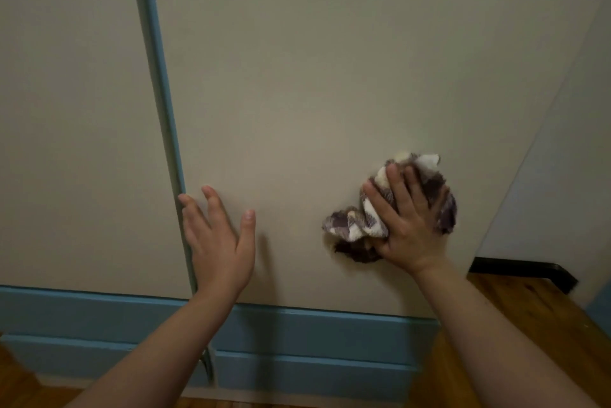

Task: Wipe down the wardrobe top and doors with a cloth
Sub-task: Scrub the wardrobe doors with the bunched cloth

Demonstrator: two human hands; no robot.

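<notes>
Two bare forearms are seen, uncovered by sleeves; the left hand [220,244] and right hand [408,220] are ungloved, without rings.

Dim, warm indoor light w/ soft shadows (slight motion blur on cloth [410,199]), wide-angle bowing at edges.

Crumpled purple-and-white cloth [390,209] against lower beige wardrobe door [330,77]

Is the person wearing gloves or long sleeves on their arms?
No. Both the left hand and the right hand are bare, with no gloves, rings or watch showing. Both forearms are bare too; no sleeve reaches into view.
</notes>
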